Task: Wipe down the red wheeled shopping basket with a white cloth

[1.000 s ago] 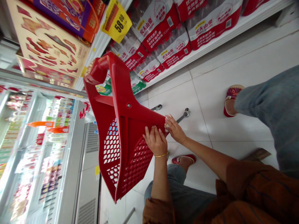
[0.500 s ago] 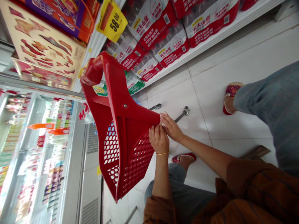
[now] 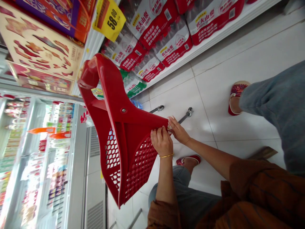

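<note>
A red plastic shopping basket [image 3: 124,133] with a honeycomb mesh side hangs tilted in front of me, its handle [image 3: 89,74] at the upper left. My left hand [image 3: 162,143], wearing a gold bracelet, has its fingers curled over the basket's corner. My right hand [image 3: 178,132] reaches in from the right and pinches at the same corner, where a small pale thing shows between the fingertips. I cannot make out what it is.
Packs of bottled water [image 3: 166,41] fill a low shelf with a yellow 58.00 price tag [image 3: 108,19]. A glass-fronted chiller [image 3: 35,152] stands left. Two metal rods [image 3: 187,114] lie behind the basket. Another person's jeans leg and red sandal [image 3: 237,95] stand right on white floor tiles.
My left hand slid along the basket's side to its corner and curled its fingers over it. The basket tilted and shifted slightly left. My right hand stayed at the corner.
</note>
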Motion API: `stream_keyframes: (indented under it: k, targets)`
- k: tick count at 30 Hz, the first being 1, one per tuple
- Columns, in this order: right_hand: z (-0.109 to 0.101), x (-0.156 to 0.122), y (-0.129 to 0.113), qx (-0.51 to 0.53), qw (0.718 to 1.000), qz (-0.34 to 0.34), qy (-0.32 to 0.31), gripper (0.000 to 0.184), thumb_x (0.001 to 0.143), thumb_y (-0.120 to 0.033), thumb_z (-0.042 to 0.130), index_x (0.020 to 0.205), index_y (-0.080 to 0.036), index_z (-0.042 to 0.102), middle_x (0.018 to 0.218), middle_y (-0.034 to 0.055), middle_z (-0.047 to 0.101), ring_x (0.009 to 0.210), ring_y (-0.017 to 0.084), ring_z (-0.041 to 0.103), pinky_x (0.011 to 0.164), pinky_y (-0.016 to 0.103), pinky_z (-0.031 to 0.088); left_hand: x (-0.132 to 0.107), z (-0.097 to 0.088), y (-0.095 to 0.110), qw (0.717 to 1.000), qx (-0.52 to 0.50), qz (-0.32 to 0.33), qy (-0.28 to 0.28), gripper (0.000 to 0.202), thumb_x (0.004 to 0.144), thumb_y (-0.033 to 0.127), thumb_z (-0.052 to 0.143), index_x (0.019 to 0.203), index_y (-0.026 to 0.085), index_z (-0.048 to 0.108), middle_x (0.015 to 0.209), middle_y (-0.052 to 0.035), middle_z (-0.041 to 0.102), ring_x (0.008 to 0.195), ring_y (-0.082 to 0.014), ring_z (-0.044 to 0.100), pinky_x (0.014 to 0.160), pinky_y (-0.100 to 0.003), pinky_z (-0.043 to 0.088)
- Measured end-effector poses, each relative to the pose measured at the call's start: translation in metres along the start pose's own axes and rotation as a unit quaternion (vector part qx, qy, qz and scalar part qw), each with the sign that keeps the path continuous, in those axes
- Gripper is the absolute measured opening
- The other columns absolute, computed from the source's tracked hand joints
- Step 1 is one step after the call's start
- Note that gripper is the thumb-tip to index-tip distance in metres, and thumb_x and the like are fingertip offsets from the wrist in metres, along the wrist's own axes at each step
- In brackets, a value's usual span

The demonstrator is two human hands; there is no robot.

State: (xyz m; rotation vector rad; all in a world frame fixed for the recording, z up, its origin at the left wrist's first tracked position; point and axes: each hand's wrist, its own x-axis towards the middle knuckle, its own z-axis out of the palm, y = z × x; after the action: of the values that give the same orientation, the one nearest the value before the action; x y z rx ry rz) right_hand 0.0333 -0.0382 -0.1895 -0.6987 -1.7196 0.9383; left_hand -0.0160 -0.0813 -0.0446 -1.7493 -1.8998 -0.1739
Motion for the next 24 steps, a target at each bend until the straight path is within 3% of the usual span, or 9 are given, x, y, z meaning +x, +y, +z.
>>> stream_keyframes:
  k: [7, 12, 16, 21, 24]
  targets:
    - [0.006, -0.022, 0.019, -0.001, 0.998, 0.052, -0.027, 0.067, 0.095, -0.014, 0.039, 0.150, -0.028, 0.004, 0.154, 0.0107, 0.026, 0.144, 0.023, 0.018, 0.114, 0.050, 0.033, -0.005, 0.007, -0.003, 0.999, -0.004, -0.025, -0.020, 0.026, 0.090, 0.016, 0.049, 0.105, 0.022, 0.070, 0.101, -0.0095, 0.069, 0.106, -0.0247, 0.057, 0.105, -0.048, 0.036]
    - [0.005, -0.027, 0.025, 0.018, 0.994, 0.102, -0.037, 0.063, 0.095, -0.016, 0.040, 0.150, -0.027, 0.011, 0.151, 0.0121, 0.032, 0.142, 0.023, 0.024, 0.113, 0.048, 0.035, -0.008, 0.015, -0.009, 0.999, -0.004, -0.031, -0.025, 0.026, 0.092, 0.020, 0.048, 0.104, 0.027, 0.071, 0.103, -0.0083, 0.070, 0.106, -0.0233, 0.056, 0.107, -0.047, 0.033]
    - [0.000, -0.012, 0.009, 0.042, 0.993, 0.105, -0.026, 0.056, 0.096, -0.017, 0.037, 0.149, -0.024, 0.020, 0.149, 0.0115, 0.036, 0.141, 0.022, 0.027, 0.114, 0.047, 0.034, -0.008, 0.019, -0.010, 1.000, -0.002, -0.028, -0.002, 0.026, 0.092, 0.021, 0.048, 0.101, 0.026, 0.072, 0.100, -0.0068, 0.070, 0.104, -0.0231, 0.057, 0.107, -0.046, 0.034]
    - [-0.005, 0.022, -0.019, 0.058, 0.998, 0.038, 0.010, 0.053, 0.096, -0.018, 0.035, 0.148, -0.022, 0.024, 0.150, 0.0110, 0.035, 0.143, 0.021, 0.023, 0.116, 0.048, 0.031, -0.007, 0.019, -0.009, 0.999, -0.011, -0.042, -0.011, 0.025, 0.092, 0.023, 0.050, 0.102, 0.028, 0.072, 0.099, -0.0071, 0.070, 0.103, -0.0236, 0.057, 0.106, -0.047, 0.034]
    - [-0.005, 0.029, -0.021, 0.058, 0.998, 0.024, 0.015, 0.051, 0.097, -0.019, 0.034, 0.147, -0.023, 0.026, 0.149, 0.0107, 0.036, 0.143, 0.021, 0.024, 0.115, 0.049, 0.032, -0.006, 0.018, -0.007, 0.999, -0.004, -0.045, -0.012, 0.026, 0.092, 0.024, 0.048, 0.102, 0.027, 0.072, 0.100, -0.0078, 0.070, 0.102, -0.0233, 0.057, 0.106, -0.047, 0.034]
